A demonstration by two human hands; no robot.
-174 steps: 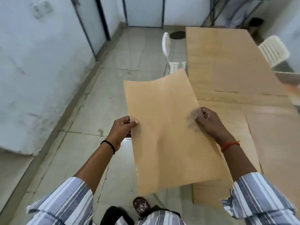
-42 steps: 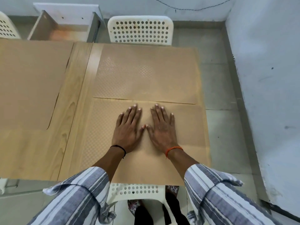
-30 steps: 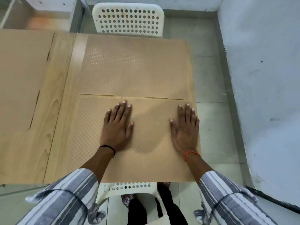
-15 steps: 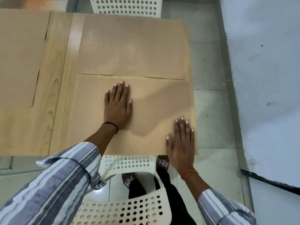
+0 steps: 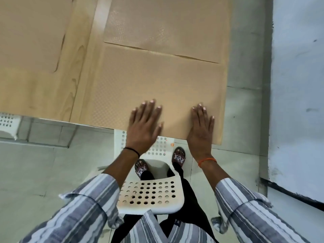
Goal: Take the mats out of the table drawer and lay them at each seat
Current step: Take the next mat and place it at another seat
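A tan dotted mat [image 5: 154, 81] lies flat at the near right end of the wooden table [image 5: 78, 67], its near edge at the table's edge. A second tan mat [image 5: 168, 27] lies just beyond it, their edges meeting. A third mat [image 5: 29, 30] covers the table's left part. My left hand [image 5: 144, 125] and my right hand [image 5: 201, 127] are both flat, fingers spread, over the near edge of the near mat, holding nothing.
A white perforated chair [image 5: 150, 195] stands between me and the table, its back against my legs. Another white chair [image 5: 7, 123] shows at the left edge. A pale wall [image 5: 298, 85] runs close along the right. Grey tiled floor [image 5: 43, 172] lies left of me.
Both hands have slid back along the near mat to its near edge. My view has tipped down, so the far chair is out of frame and the near chair shows.
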